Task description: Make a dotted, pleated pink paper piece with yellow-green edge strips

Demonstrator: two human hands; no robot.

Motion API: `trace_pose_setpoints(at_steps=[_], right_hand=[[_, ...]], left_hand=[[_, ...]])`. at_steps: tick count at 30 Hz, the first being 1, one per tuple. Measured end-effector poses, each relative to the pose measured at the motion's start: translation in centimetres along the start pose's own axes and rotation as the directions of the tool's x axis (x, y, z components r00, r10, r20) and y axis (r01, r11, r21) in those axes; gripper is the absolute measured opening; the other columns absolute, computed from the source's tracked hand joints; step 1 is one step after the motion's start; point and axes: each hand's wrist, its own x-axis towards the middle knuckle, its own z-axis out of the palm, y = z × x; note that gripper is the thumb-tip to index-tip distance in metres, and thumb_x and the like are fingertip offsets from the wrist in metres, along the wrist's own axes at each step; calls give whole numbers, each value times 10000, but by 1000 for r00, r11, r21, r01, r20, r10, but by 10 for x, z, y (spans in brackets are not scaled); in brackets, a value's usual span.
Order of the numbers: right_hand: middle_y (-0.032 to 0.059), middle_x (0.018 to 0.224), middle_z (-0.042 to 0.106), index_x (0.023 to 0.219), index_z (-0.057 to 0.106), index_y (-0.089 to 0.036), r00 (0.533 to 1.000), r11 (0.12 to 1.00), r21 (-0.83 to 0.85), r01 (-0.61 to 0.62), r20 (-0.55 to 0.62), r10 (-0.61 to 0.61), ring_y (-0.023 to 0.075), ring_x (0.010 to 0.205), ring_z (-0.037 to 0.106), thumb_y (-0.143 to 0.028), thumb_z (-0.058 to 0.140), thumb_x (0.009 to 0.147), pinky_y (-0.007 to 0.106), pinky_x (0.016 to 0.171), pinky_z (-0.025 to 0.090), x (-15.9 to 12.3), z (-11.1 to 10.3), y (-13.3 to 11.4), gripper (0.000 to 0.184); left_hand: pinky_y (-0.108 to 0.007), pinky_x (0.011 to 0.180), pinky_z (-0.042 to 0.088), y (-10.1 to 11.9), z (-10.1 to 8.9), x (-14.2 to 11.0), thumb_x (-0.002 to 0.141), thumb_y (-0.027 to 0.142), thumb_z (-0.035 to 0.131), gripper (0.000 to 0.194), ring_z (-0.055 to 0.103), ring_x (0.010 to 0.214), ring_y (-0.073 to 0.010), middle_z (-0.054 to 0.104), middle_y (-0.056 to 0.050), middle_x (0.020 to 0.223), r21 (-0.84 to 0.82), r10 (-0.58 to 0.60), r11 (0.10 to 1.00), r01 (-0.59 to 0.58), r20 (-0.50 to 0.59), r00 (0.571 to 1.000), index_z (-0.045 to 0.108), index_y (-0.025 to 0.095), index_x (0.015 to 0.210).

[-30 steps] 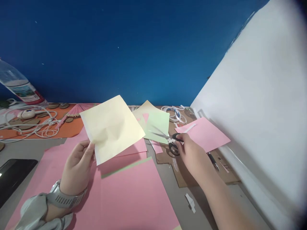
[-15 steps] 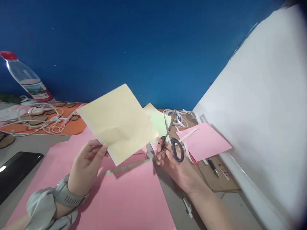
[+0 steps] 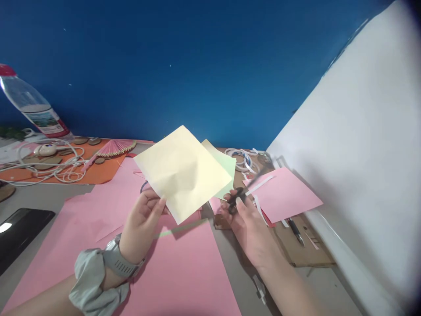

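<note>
A square sheet of pale yellow paper [image 3: 184,173] is pinched at its lower left edge by my left hand [image 3: 146,219], thumb in front. The sheet is held up at a tilt over the pink paper [image 3: 177,272] on the table. My right hand [image 3: 243,224] is closed around the dark handles of a pair of scissors [image 3: 241,196]. The blades point up and to the right, smeared by motion, so I cannot make out whether they are spread. Green paper [image 3: 229,164] lies behind the yellow sheet, partly hidden by it.
A pink square sheet [image 3: 286,195], white paper strips and a pen [image 3: 296,231] lie on brown cardboard [image 3: 305,254] at right. At left are a phone [image 3: 24,232], white cables, a pink paper fan [image 3: 116,148] and a bottle [image 3: 36,109]. A white panel stands along the right side.
My left hand has carried the yellow sheet to the right, uncovering the pink fan. In my right hand the scissors have turned, from blades upright and parted to slanting right.
</note>
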Motion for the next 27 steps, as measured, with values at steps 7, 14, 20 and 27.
trace_pose_setpoints(at_steps=[7, 14, 20, 27], right_hand=[[38, 1006, 676, 1007, 604, -256, 998, 958, -280, -64, -45, 53, 221, 933, 634, -408, 718, 743, 386, 832, 521, -4, 4, 8, 325], [70, 1015, 722, 968, 671, -235, 963, 730, -683, -30, -216, -162, 285, 984, 657, -431, 684, 750, 399, 789, 559, -8, -1, 14, 293], [71, 963, 726, 1029, 659, -263, 897, 549, -832, 80, -180, -403, 280, 907, 676, -392, 672, 766, 369, 670, 570, -16, -4, 19, 294], [77, 908, 724, 870, 690, -227, 902, 546, -830, -111, -315, -296, 287, 920, 666, -503, 643, 743, 365, 742, 545, -18, 5, 12, 308]], left_hand=[[-251, 672, 541, 1, 2, -13, 885, 344, 548, 145, 639, 775, -142, 656, -13, 872, 71, -38, 997, 24, 194, 980, 549, 202, 913], [-267, 620, 498, 5, 6, -17, 930, 366, 430, 263, 633, 659, -157, 685, -38, 747, 234, -107, 972, -17, 504, 857, 590, 172, 853], [-246, 531, 448, 4, 10, -14, 940, 387, 374, 312, 574, 529, -129, 616, -3, 592, 293, -171, 955, 40, 437, 883, 511, 185, 746], [-244, 577, 447, 4, 7, -14, 941, 408, 381, 311, 565, 571, -125, 607, 5, 617, 231, -145, 972, 42, 450, 881, 504, 182, 766]])
